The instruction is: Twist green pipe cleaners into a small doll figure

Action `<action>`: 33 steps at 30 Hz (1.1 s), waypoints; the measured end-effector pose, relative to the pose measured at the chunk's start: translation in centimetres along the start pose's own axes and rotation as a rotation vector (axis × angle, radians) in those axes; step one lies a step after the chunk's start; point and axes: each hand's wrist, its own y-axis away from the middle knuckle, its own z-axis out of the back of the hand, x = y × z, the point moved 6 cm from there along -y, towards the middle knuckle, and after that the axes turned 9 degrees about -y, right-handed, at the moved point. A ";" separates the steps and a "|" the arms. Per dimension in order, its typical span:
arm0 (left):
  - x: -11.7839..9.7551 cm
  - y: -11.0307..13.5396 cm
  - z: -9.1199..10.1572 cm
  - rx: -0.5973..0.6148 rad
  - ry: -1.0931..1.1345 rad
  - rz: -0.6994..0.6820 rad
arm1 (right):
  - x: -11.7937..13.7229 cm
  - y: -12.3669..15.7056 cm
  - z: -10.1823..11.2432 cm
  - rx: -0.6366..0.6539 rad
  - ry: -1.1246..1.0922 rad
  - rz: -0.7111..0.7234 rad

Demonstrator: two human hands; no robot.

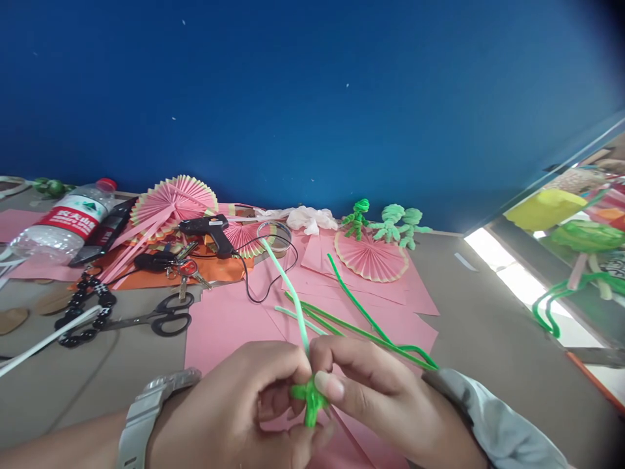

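Observation:
My left hand and my right hand meet low in the middle, both pinched on a small bright green pipe-cleaner piece. A pale green pipe cleaner rises from between my fingers toward the back of the table. My left wrist wears a silver watch. More green pipe cleaners lie on pink paper sheets just beyond my hands.
Black scissors, a black bead chain, keys, a black glue gun, pink folded paper fans, a water bottle and green pipe-cleaner figures sit along the blue wall. A window ledge runs at right.

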 end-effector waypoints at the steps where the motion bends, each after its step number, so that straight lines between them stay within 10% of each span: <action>1: -0.3 0.0 0.0 0.005 -0.002 -0.015 | -0.2 0.0 -0.2 0.034 -0.033 -0.030; 33: -1.6 0.5 0.5 0.051 0.266 -0.176 | 0.8 0.9 -1.5 0.072 -0.192 -0.031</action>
